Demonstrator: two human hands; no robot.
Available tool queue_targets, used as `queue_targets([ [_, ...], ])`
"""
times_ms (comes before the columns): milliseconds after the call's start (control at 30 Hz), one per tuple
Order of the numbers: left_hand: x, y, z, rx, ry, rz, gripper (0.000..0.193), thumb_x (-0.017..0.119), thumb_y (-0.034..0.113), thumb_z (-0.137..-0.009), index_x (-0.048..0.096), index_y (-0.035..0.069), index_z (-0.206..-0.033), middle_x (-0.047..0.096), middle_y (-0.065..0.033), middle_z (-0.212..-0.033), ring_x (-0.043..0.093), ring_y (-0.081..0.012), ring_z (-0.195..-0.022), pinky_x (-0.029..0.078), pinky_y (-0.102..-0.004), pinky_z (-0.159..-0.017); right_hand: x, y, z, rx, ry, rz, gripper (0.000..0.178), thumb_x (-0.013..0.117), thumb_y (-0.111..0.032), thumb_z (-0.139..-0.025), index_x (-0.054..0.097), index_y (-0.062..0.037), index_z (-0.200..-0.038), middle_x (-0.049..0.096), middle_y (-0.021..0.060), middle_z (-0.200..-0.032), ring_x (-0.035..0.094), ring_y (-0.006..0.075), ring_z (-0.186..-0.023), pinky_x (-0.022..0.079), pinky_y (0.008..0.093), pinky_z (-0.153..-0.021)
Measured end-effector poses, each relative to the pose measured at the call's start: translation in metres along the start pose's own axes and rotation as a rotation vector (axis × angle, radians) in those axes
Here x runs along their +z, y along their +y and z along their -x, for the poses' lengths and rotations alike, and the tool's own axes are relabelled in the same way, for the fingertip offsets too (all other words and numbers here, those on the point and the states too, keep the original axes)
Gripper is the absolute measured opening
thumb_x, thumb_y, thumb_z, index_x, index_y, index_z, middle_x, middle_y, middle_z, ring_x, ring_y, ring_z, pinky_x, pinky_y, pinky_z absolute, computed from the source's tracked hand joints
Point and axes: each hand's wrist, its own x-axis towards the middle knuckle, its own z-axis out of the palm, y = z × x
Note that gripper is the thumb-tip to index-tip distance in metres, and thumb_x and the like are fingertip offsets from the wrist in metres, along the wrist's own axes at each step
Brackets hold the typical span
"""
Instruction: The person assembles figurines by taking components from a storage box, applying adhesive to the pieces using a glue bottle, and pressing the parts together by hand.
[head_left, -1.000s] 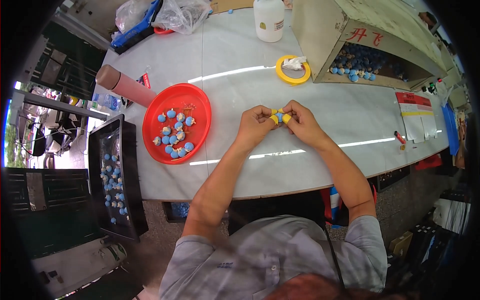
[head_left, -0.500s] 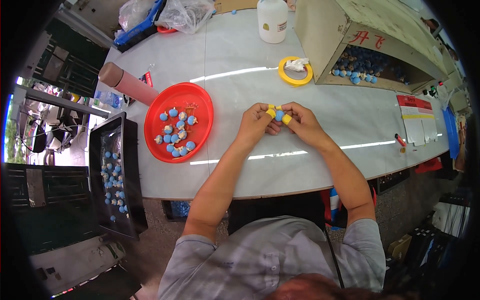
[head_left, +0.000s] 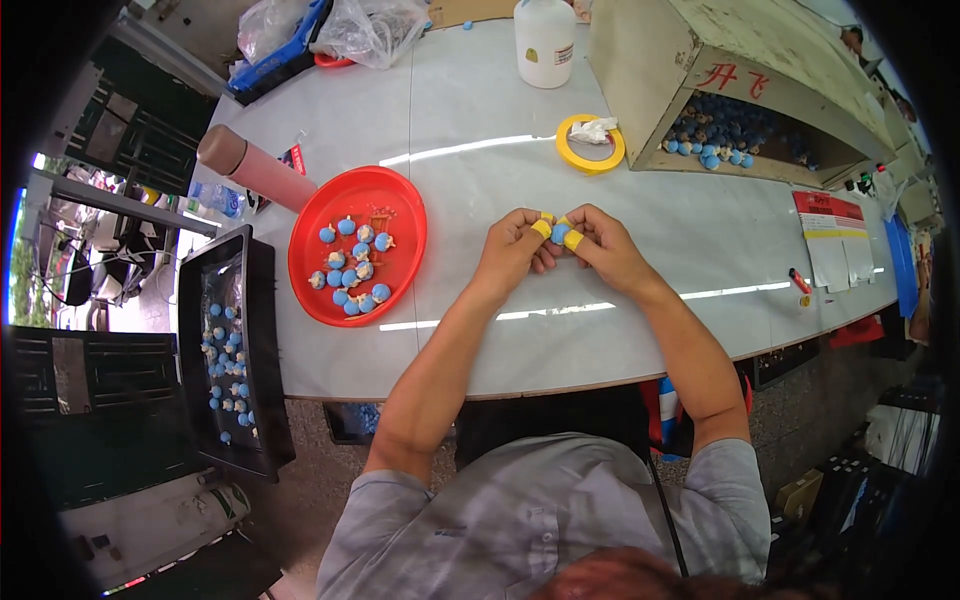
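Observation:
Over the middle of the grey table, my left hand [head_left: 512, 246] and my right hand [head_left: 606, 247] meet around a small round blue piece [head_left: 560, 234]. Both thumbs and forefingers, wrapped in yellow tape at the tips, pinch it from either side. My fingers cover most of the piece, so its far side is hidden. To the left of my hands, a red round tray [head_left: 408, 250] holds several blue balls with cream-coloured parts [head_left: 349, 277].
A pink flask [head_left: 262, 175] leans beyond the tray. At left is a black bin [head_left: 262, 340] of similar balls. Yellow tape [head_left: 566, 150] and a white bottle [head_left: 545, 45] are farther off. A beige box [head_left: 650, 110] with more balls stands far right, papers [head_left: 835, 230] nearer.
My fingers have shifted slightly around the blue piece, which shows a little less between them. The tray and the other things stay where they were.

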Motion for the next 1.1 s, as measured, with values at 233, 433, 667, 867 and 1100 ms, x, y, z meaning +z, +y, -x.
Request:
queue_targets([
  [233, -0.002, -0.006, -0.002, 0.027, -0.016, 0.032, 0.022, 0.053, 0.015, -0.097, 0.056, -0.004, -0.108, 0.066, -0.0108, -0.085, 0.063, -0.0142, -0.069, 0.051, -0.0254, -0.061, 0.002, 0.012, -0.003, -0.083, 0.098, 0.044, 0.018, 0.062, -0.007, -0.090, 0.052, -0.0026, -0.104, 0.056, -0.0008, -0.085, 0.048, 0.0021, -0.068, 0.041, 0.0177, -0.059],
  [433, -0.001, -0.004, 0.000, 0.029, -0.038, -0.037, 0.022, 0.054, 0.017, -0.096, 0.057, -0.002, -0.107, 0.065, -0.0090, -0.086, 0.064, -0.0144, -0.074, 0.053, -0.0263, -0.066, 0.007, 0.017, -0.003, -0.172, 0.140, 0.147, 0.025, 0.067, -0.002, -0.082, 0.051, -0.0008, -0.101, 0.054, -0.0003, -0.074, 0.048, 0.0040, -0.064, 0.042, 0.0204, -0.057],
  [667, -0.005, -0.005, -0.002, 0.024, 0.008, 0.019, 0.024, 0.057, 0.019, -0.095, 0.059, -0.002, -0.106, 0.066, -0.0088, -0.088, 0.064, -0.0134, -0.074, 0.054, -0.0243, -0.066, 0.013, 0.007, 0.001, -0.181, 0.149, 0.217, 0.034, 0.071, -0.003, -0.080, 0.051, 0.0004, -0.107, 0.054, 0.0002, -0.073, 0.048, 0.0053, -0.062, 0.042, 0.0216, -0.057],
  [867, -0.005, -0.006, -0.003, 0.034, 0.019, 0.081, 0.027, 0.056, 0.018, -0.096, 0.062, -0.004, -0.110, 0.066, -0.0099, -0.090, 0.064, -0.0131, -0.073, 0.054, -0.0241, -0.066, 0.006, 0.016, -0.001, -0.258, 0.244, 0.151, 0.032, 0.068, -0.005, -0.084, 0.052, 0.0019, -0.110, 0.053, -0.0014, -0.073, 0.046, 0.0031, -0.063, 0.040, 0.0197, -0.057],
  [1100, -0.004, -0.005, -0.003, 0.046, 0.061, 0.055, 0.027, 0.058, 0.018, -0.096, 0.064, -0.004, -0.110, 0.067, -0.0108, -0.089, 0.064, -0.0130, -0.072, 0.053, -0.0237, -0.066, -0.002, 0.021, -0.012, -0.155, 0.343, -0.032, 0.026, 0.065, -0.007, -0.087, 0.054, 0.0030, -0.109, 0.049, -0.0047, -0.074, 0.043, 0.0013, -0.064, 0.038, 0.0183, -0.057],
])
